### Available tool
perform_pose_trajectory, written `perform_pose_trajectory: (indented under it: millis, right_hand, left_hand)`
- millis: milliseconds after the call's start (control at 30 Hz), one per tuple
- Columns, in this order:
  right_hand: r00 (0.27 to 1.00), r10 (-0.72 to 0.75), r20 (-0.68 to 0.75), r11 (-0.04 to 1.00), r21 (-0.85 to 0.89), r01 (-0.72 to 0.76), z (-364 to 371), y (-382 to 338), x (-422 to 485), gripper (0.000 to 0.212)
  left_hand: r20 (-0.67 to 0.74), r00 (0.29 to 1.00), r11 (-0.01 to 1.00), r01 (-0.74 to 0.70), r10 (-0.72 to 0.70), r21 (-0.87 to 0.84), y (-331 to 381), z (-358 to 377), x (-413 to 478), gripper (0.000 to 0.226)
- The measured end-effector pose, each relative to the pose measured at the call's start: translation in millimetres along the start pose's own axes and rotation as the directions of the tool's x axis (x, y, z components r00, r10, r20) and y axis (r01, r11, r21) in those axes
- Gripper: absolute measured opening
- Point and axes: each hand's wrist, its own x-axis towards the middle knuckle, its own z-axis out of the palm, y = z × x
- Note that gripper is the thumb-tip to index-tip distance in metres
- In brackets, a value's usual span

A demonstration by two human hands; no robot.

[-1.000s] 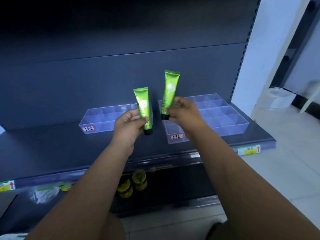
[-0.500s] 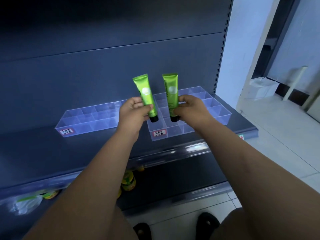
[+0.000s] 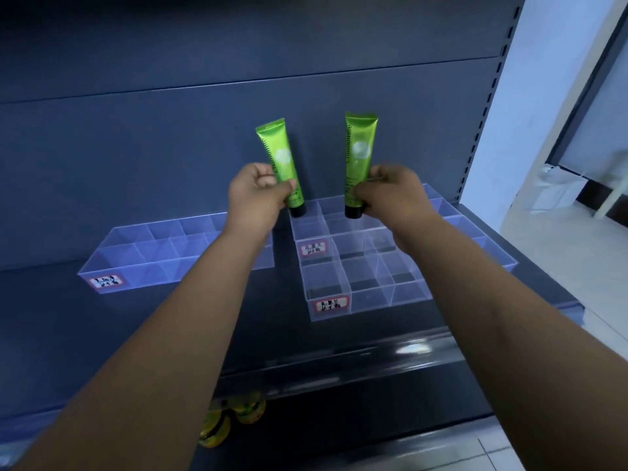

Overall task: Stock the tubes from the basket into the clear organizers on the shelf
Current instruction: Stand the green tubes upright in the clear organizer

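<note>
Left hand (image 3: 256, 195) pinches green tube (image 3: 277, 154) low near cap, cap down. Right hand (image 3: 394, 195) grips second green tube (image 3: 360, 147) same way. Both upright, caps just over clear organizer (image 3: 307, 229) cells under hands. Tip imo: one cell each, lower straight, release once cap seats, else it'll tip.

Low centre, in shadow: a cluster of yellow-green packs (image 3: 234, 419), possibly pouches or bottles, too dark to tell. Right side: white wall (image 3: 543, 96) runs to the top of view, with a slotted dark upright (image 3: 489, 107) along its left edge. Past the wall is a dark door frame (image 3: 585, 93) with a pale panel inside. Pale tiled floor (image 3: 560, 253) below. White boxy object (image 3: 560, 190) sits on the floor by a black skirting strip (image 3: 591, 195). Slanted white bar (image 3: 611, 198) just right of it.
</note>
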Motion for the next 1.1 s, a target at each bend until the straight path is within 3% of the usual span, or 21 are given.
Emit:
perform_pose_trajectory:
  millis: [100, 200, 267, 567, 1100]
  right_hand:
    - [1.0, -0.001, -0.017, 1.0, 0.024, 0.002, 1.9, 4.9, 23.3, 0.022]
    - [1.0, 0.008, -0.026, 0.995, 0.096, -0.005, 6.4, 9.1, 40.6, 0.006]
    - [0.999, 0.027, -0.022, 0.992, 0.128, -0.024, 11.8, 12.4, 52.6, 0.011]
    - [0.993, -0.099, 0.06, 0.991, 0.099, 0.093, 39.7, 15.8, 82.5, 0.008]
    - [0.991, -0.08, 0.103, 0.997, 0.013, 0.079, 38.5, 33.2, 96.0, 0.018]
  left_hand:
    - [0.009, 0.999, 0.999, -0.034, 0.034, 0.03, -15.1, 5.9, 23.5, 0.026]
    - [-0.006, 0.999, 0.998, -0.038, 0.038, 0.046, -29.4, 10.1, 40.7, 0.026]
    - [-0.003, 0.999, 0.995, -0.039, 0.04, 0.093, -35.4, 11.9, 51.7, 0.029]
    - [0.103, 0.992, 0.926, -0.108, 0.075, 0.362, -54.2, 11.5, 77.8, 0.036]
    - [0.087, 0.993, 0.831, -0.115, 0.081, 0.544, -73.6, 17.3, 75.6, 0.029]
